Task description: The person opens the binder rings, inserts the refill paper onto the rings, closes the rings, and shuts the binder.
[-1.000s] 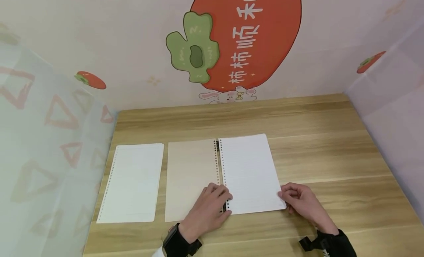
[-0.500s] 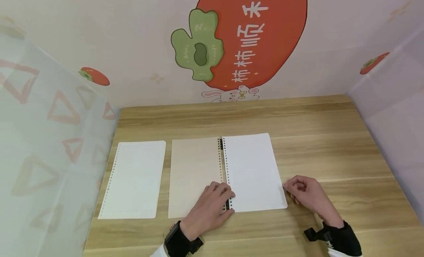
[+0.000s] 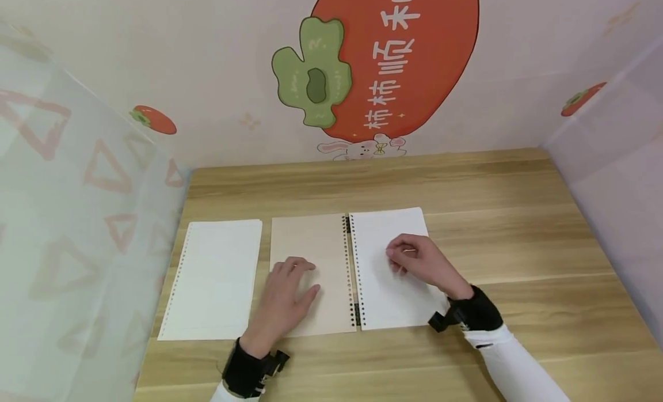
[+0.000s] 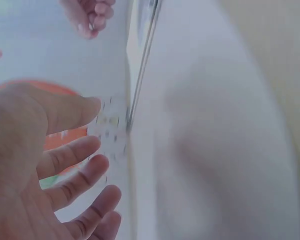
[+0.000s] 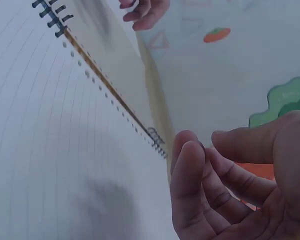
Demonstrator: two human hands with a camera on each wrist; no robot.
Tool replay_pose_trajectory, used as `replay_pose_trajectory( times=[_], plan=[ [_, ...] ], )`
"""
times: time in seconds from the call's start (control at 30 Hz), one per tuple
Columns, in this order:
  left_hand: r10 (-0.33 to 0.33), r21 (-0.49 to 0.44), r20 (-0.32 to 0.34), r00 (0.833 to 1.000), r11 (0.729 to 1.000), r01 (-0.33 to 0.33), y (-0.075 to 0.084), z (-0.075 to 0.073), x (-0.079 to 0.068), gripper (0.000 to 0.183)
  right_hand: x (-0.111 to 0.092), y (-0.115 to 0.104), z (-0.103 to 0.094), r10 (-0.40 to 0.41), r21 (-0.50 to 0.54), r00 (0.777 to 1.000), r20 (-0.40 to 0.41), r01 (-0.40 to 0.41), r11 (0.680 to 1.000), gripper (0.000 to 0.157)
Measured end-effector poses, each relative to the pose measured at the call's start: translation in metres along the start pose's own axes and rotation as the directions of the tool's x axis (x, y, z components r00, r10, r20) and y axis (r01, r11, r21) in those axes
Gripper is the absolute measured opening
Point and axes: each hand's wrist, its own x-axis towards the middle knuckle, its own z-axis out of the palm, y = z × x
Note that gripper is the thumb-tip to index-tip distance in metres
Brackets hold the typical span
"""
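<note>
A loose-leaf notebook lies spread on the wooden table, its beige cover sheet (image 3: pixel 311 235) to the left and its white lined pages (image 3: pixel 378 304) to the right. Short black binder rings (image 5: pixel 157 142) join the two halves near top and bottom. Over the beige sheet hovers my left hand (image 3: pixel 284 298), fingers spread and holding nothing. My right hand (image 3: pixel 422 262) is above the lined pages with loosely bent fingers; in the right wrist view its thumb and fingertips have nothing between them, and its shadow falls on the paper.
A stack of white punched sheets (image 3: pixel 212 281) lies left of the notebook, with a narrow strip of table between them. Patterned wall covering (image 3: pixel 228 91) encloses the table (image 3: pixel 492 217) at the back and both sides.
My left hand has left the binding and moved left over the beige sheet. My right hand has moved from the pages' right edge up and left over them. The notebook stays spread.
</note>
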Motion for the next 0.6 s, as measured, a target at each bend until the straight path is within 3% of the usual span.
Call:
replay_pose_trajectory(
  times=[0.13,0.37,0.6],
  plan=[
    [-0.064,-0.005,-0.055,0.996,0.998,0.064,-0.019,-0.016,-0.001,0.036,0.024,-0.016,0.021,-0.042,0.018,0.995,0.086,0.041,0.999,0.022],
    [-0.189,0.003,-0.087,0.978,0.982,0.19,-0.047,-0.043,-0.009,0.038,0.055,-0.042,0.064,-0.096,0.049,0.971,0.221,0.087,0.995,0.017],
    [-0.287,0.009,-0.116,0.951,0.957,0.29,-0.071,-0.055,-0.013,0.039,0.066,-0.064,0.103,-0.162,-0.06,0.945,0.286,0.186,0.981,0.017]
  ],
)
